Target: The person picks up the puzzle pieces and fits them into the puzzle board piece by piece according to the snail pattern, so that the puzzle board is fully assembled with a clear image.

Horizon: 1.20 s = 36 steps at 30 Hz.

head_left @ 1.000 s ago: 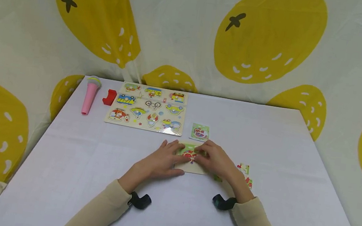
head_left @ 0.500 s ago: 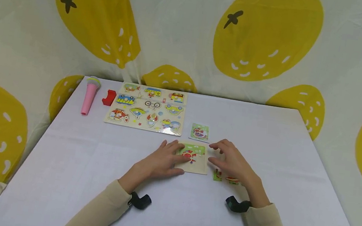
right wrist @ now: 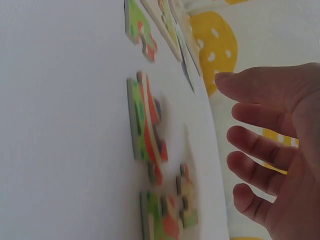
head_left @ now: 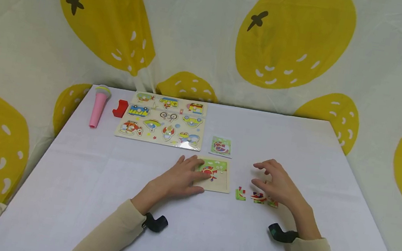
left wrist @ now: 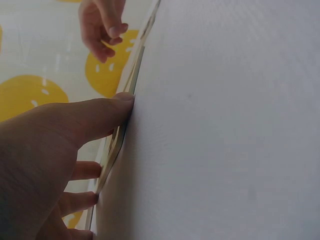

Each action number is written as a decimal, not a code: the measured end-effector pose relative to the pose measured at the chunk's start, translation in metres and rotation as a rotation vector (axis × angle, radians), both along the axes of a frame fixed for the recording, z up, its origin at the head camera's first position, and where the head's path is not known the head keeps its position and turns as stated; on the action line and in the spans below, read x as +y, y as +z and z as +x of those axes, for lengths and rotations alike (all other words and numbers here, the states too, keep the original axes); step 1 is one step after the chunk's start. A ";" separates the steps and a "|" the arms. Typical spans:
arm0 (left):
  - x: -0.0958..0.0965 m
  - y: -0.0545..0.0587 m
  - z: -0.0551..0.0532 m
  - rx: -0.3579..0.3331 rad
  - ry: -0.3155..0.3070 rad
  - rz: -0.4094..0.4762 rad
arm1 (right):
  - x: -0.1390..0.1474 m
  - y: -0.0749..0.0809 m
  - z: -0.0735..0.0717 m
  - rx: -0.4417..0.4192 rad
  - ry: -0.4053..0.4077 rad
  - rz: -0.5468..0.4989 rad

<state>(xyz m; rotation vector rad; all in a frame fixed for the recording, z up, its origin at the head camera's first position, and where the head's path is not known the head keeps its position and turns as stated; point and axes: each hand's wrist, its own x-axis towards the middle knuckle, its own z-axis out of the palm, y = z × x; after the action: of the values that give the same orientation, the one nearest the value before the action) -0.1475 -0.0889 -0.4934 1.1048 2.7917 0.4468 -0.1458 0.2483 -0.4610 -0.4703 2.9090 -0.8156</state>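
Note:
My left hand (head_left: 186, 177) rests on the left side of a small wooden puzzle board (head_left: 221, 184), its fingers stretched over the picture and the thumb along the near edge. The board's top strip is green, with red pieces in the middle and bare wood at the lower right. My right hand (head_left: 279, 183) hovers to the right of the board, holding nothing. Near and below it lie loose jigsaw pieces: a green corner piece (head_left: 240, 194), a red and green piece (head_left: 258, 197), and others partly hidden by the hand. In the right wrist view, the loose pieces (right wrist: 145, 120) lie apart from the fingers.
A small picture card (head_left: 221, 146) lies just behind the board. Further back left are a large vehicle peg puzzle (head_left: 162, 126), a red block with a notch (head_left: 120, 108) and a pink toy microphone (head_left: 98, 109). A patterned curtain (head_left: 198, 35) hangs behind the white table (head_left: 185, 235).
My right hand has left the board and moved right, over the loose pieces, uncovering the board's green top strip. The left hand stays in place on the board.

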 end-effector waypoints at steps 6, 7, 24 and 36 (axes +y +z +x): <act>0.000 -0.001 0.000 -0.005 0.011 0.001 | 0.019 -0.006 0.005 -0.006 -0.025 0.010; 0.000 -0.001 0.000 -0.004 0.012 -0.001 | 0.022 -0.007 0.005 -0.007 -0.031 0.015; 0.001 0.000 0.002 -0.001 0.009 0.005 | 0.054 -0.017 0.013 0.010 -0.070 0.049; 0.001 0.001 0.002 0.000 0.010 -0.010 | 0.053 -0.016 0.011 -0.045 -0.112 0.007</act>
<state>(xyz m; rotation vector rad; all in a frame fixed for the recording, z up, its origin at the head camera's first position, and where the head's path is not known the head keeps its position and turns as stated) -0.1459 -0.0882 -0.4920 1.0891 2.7972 0.4335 -0.1347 0.3010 -0.4765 -0.2865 2.9173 -0.8188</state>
